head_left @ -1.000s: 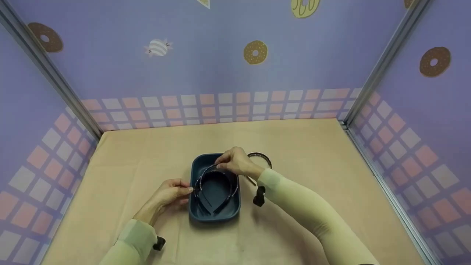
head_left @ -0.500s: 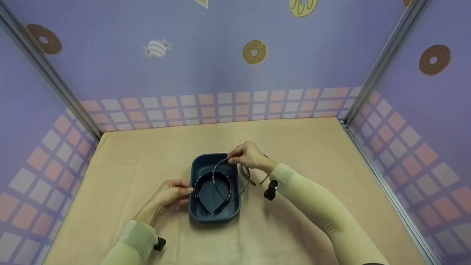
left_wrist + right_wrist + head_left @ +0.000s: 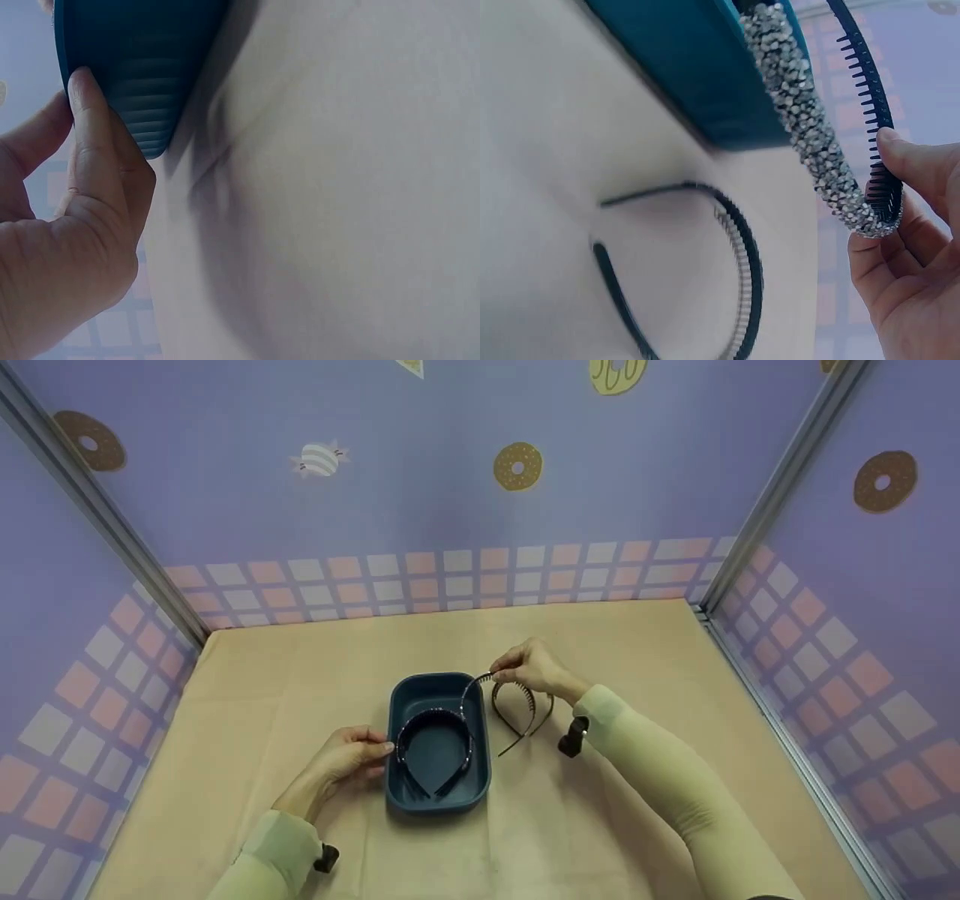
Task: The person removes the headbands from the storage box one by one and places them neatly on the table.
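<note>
My left hand (image 3: 349, 754) pinches the left rim of a dark blue rectangular tray (image 3: 439, 804); in the left wrist view, the thumb and fingers meet across the tray's edge (image 3: 142, 90). My right hand (image 3: 534, 669) holds a headband (image 3: 802, 112) raised at the tray's right edge. This headband is covered with silvery stones outside and has black comb teeth inside. Inside the tray lies a dark, glittery headband (image 3: 439, 712), ends toward me; whether others lie beneath it I cannot tell. A black toothed headband (image 3: 750, 262) rests on the table beside the tray, below my right hand.
A beige cloth (image 3: 300, 667) covers the table. Purple walls (image 3: 420, 510) with sweets and a checked border enclose it at the back and sides. Metal posts (image 3: 780, 487) stand at the corners. Each wrist carries a small black device (image 3: 573, 737).
My right hand has lifted the stone-covered headband out of the tray and carried it rightward, above the headband on the table. My left hand keeps its hold on the tray, unmoved.
</note>
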A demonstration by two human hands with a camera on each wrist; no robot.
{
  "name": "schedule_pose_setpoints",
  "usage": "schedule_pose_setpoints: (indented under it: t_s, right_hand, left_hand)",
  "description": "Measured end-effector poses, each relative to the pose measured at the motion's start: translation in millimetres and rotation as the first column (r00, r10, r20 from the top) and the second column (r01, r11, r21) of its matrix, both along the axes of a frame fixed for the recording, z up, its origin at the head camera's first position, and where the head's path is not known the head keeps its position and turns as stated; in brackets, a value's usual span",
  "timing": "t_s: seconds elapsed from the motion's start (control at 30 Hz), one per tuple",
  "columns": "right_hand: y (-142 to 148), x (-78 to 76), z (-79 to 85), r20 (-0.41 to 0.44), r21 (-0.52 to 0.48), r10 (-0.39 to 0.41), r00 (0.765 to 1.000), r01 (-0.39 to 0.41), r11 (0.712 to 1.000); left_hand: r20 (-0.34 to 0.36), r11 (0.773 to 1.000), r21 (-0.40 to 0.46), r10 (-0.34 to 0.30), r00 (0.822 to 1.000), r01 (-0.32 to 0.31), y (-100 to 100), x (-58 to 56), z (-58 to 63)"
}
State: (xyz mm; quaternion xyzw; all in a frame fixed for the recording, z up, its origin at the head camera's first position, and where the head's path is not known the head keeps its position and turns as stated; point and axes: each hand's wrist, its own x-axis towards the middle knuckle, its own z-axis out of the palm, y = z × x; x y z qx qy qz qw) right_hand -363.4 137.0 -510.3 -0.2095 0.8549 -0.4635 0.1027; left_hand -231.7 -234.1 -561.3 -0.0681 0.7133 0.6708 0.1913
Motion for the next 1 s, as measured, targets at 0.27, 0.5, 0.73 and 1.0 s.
schedule_pose_setpoints:
  t_s: [0.27, 0.5, 0.73, 1.0]
  right_hand:
    - [27, -4.3, -3.1, 0.015, 0.011, -0.037, 0.999, 0.037, 0.999]
    - [50, -11.4, -8.2, 0.051, 0.025, -0.059, 0.997, 0.058, 0.998]
    - [68, -17.1, -14.5, 0.057, 0.057, -0.059, 0.997, 0.056, 0.997]
    - [83, -21.5, -16.1, 0.058, 0.125, -0.086, 0.995, 0.079, 0.989]
  left_hand:
    - [0.001, 1.000, -0.003, -0.001, 1.000, 0.001, 1, 0.9, 0.4]
    - [-0.003, 1.000, -0.028, 0.003, 1.000, -0.003, 1, 1.5, 0.4]
    - [0.005, 0.999, -0.033, 0.008, 1.000, -0.008, 1, 1.4, 2.1]
    - [0.009, 1.000, -0.015, 0.006, 1.000, -0.006, 2, 0.7, 1.4]
